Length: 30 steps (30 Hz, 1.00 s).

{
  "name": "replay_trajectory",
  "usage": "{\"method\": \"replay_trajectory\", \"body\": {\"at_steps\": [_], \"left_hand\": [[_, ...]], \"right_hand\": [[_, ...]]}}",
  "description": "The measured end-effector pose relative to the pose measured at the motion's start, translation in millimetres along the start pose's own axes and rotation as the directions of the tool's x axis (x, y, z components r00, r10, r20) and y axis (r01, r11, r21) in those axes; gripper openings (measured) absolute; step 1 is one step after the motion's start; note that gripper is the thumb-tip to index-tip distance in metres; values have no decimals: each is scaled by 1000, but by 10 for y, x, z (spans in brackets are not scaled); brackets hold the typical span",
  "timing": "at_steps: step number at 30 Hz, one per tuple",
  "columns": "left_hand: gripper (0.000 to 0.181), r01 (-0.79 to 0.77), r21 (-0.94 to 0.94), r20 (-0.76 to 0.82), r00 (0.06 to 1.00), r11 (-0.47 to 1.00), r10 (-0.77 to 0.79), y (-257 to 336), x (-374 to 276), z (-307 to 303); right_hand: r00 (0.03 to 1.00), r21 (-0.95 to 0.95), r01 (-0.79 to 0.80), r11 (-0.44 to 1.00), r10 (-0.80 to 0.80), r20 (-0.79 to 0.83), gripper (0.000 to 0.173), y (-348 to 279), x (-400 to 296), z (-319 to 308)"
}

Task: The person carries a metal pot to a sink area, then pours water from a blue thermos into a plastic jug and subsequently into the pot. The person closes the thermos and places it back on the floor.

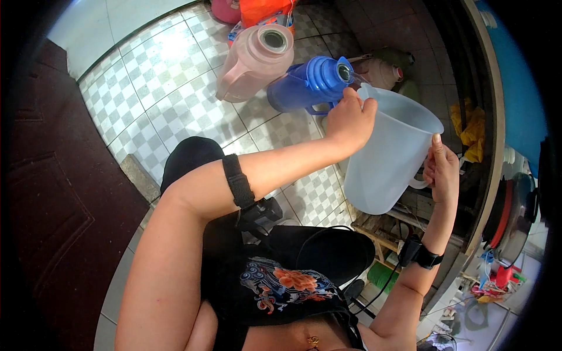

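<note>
A large translucent white plastic pitcher (382, 153) is tilted between my two hands. My left hand (351, 120) pinches its rim beside the spout. With the thumb on the opposite rim, my right hand (441, 169) grips its handle. The spout is close to the uncapped mouth of a blue vacuum flask (303, 85), and a clear stream of liquid shows between them. Just left of the blue flask, an uncapped pink vacuum flask (252, 70) stands on the checkered tile floor (189, 105).
Behind the pink flask are an orange bag (265, 11) and a pink container (226, 9). Bottles (382, 74) lie beyond the pitcher. A brown door (61, 184) is at left; a framed edge (494, 131) and yellow cloth (470, 131) are at right, a wooden rack (382, 237) below.
</note>
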State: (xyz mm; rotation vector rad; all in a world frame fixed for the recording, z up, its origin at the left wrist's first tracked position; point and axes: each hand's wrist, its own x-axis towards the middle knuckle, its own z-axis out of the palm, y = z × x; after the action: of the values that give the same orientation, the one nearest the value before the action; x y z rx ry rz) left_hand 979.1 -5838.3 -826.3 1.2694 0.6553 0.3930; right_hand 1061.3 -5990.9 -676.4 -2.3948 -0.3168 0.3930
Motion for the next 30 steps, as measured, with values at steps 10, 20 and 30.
{"method": "replay_trajectory", "body": {"at_steps": [10,20,30], "left_hand": [[37,-10,11,-14,1000,1000,10,-19,-8,14],[37,-16,15,-31,999,1000,17,-41,20,23],[38,0,2,-21,1000,1000,0,-54,44,29]], "right_hand": [[1000,-3,-18,1000,18,8,48,-3,18,-29],[999,10,-21,1000,20,31,49,9,57,-21],[999,2,-24,1000,24,39,49,29,88,-24]]}}
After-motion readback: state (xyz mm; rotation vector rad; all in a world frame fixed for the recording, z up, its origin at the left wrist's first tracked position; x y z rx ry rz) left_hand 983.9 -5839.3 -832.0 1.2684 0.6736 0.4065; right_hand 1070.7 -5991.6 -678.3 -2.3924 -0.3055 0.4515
